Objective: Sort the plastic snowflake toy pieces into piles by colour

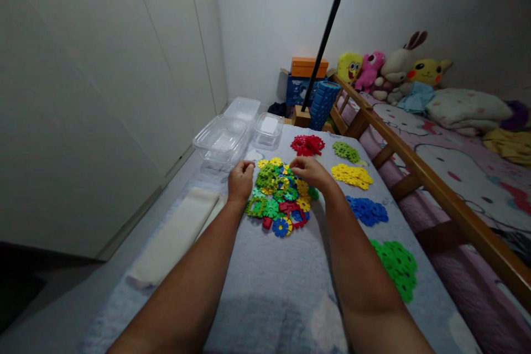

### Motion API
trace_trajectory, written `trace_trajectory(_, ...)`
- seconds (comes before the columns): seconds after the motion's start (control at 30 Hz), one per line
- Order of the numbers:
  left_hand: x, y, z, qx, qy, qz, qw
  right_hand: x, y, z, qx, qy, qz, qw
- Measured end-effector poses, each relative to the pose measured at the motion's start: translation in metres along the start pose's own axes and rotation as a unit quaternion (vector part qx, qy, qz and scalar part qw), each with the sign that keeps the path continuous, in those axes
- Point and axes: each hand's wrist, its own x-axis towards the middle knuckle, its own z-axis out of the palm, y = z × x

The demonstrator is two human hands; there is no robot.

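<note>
Head view: left hand (241, 181) and right hand (309, 170) curl nearly closed at far sides of the pile (271, 208); gripping anything, I can't tell.

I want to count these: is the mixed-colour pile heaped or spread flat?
Heaped: the mixed-colour pile shows overlapping layers, some edges hidden beneath others.
</note>
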Motion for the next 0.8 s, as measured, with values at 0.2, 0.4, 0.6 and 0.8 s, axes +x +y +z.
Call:
trace_trajectory(0.2, -0.001, 0.003, 0.000, 0.004, -0.001, 0.004, 1.000, -0.036, -0.050, 0.000, -0.176, -0.209, -0.005, 0.962)
trace_trajectory(0.4, -0.002, 0.002, 0.001, 0.016, -0.002, 0.019, 1.000, -0.051, -0.051, 0.009, -0.258, -0.172, -0.026, 0.951)
trace_trajectory(0.6, 0.000, 0.000, 0.002, 0.022, -0.010, 0.014, 1.000, -0.049, -0.037, 0.013, -0.246, -0.097, -0.052, 0.963)
trace_trajectory(0.8, 0.000, -0.001, 0.003, 0.015, -0.011, 0.012, 1.000, -0.049, -0.029, 0.018, -0.295, -0.058, 0.007, 0.954)
